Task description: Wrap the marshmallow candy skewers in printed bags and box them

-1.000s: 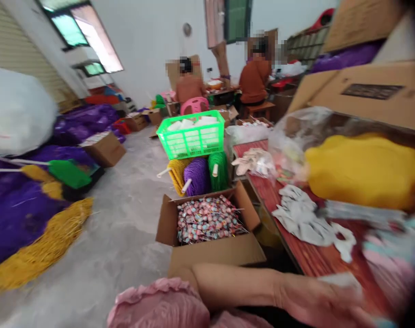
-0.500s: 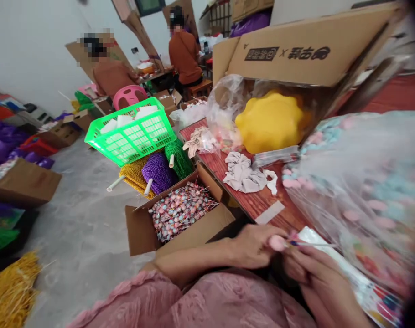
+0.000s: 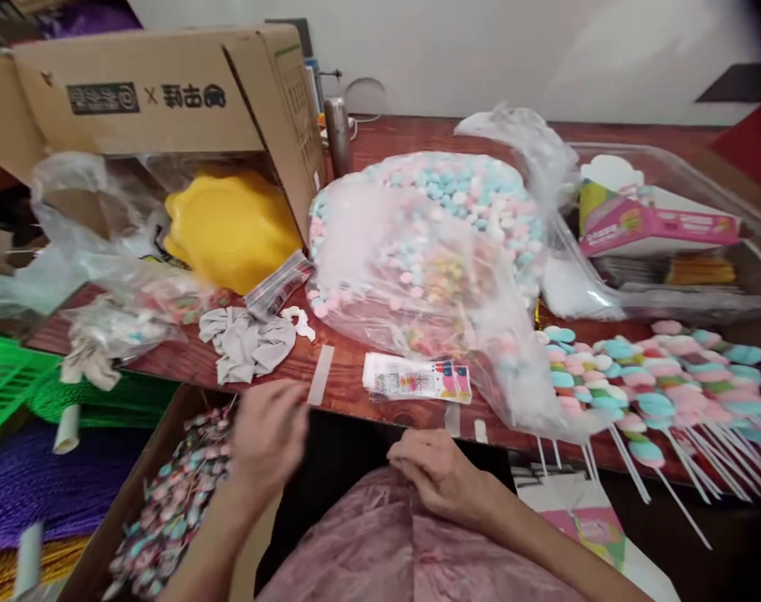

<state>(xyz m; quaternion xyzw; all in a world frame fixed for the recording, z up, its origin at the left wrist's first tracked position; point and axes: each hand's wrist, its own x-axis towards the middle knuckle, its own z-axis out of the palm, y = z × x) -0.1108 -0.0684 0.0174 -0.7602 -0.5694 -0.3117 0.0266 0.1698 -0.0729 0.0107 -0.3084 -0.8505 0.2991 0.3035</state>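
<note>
My left hand, smeared by motion, is over the near table edge, beside the carton of small wrapped lollipops. Nothing is plainly visible in its fingers. My right hand is closed just below the table edge, above my lap; what it holds, if anything, is hidden. A stack of printed plastic bags lies on the table beyond it. Behind that stack sits a large clear bag of pink and blue marshmallows. On the right, several marshmallow skewers have their white sticks hanging over the edge.
A grey cloth and a yellow scalloped tub are at left, by a tipped cardboard box. A clear bin holds pink packaging. Purple netting and a green basket stand below the table's left end.
The view has swung right, toward the table. My hands, together around a pink sweet on a stick before, are now apart; that sweet is no longer visible in them.
</note>
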